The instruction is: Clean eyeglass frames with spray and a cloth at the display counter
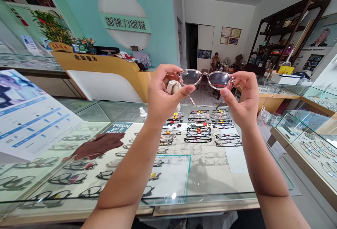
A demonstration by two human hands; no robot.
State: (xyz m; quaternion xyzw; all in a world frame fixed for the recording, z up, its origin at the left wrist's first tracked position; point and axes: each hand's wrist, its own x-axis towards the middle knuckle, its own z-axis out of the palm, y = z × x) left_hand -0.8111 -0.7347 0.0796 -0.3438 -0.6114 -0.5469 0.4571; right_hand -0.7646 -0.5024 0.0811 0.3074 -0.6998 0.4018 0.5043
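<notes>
Raised above the glass counter is a pair of eyeglasses (204,77) with a clear pinkish frame, held up by both hands. My left hand (167,92) pinches the left end of the frame between thumb and fingers, and a pale cloth (173,88) is tucked in its palm. At the other end, my right hand (242,95) grips the frame near the hinge. The temples hang down behind. Red lettering shows on the right lens. Below, several rows of eyeglasses (199,129) lie on the counter.
A brown cloth (98,146) and a small white bottle (143,114) lie left of my arms on the glass counter (210,183). A printed stand (28,116) rises at far left. Another glass showcase (310,145) stands at right. A person (216,60) sits far back.
</notes>
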